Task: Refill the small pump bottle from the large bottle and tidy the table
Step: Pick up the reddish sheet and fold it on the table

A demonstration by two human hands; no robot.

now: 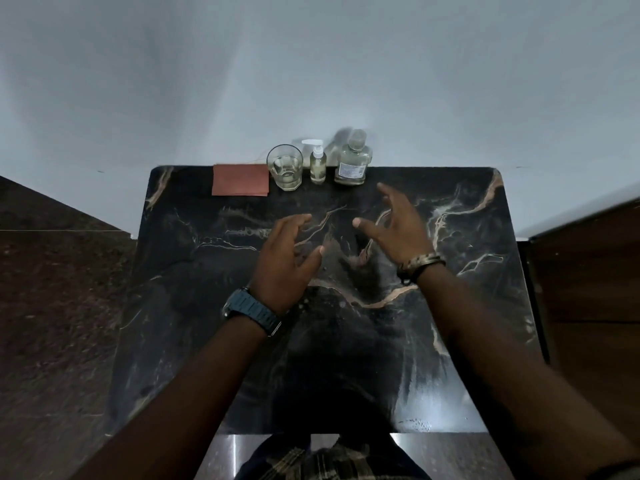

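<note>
**Reaching for the bottles lined up at the wall**

Hovering over the black marble-patterned table top [214, 341], nearest the camera, both hands are holding nothing. The left hand [284, 261], a dark watch on its wrist, is floating with fingers apart and loosely bent. The right hand [394, 226], a braided bracelet at its wrist, is stretching farther forward with fingers spread wide, seemingly shaping itself for a wide grasp.

Beyond them, everything is standing in one row at the far edge against the pale wall, probably to leave the middle as working room. The large clear glass bottle with a white label [351, 161] is sitting just ahead of the right fingertips, cap on. Beside it is standing the small clear pump bottle with a white pump head [317, 162], upright, then a clear glass tumbler [285, 168] holding a little pale liquid, then a folded reddish-brown cloth [240, 180] lying flat, likely kept for wiping.
</note>
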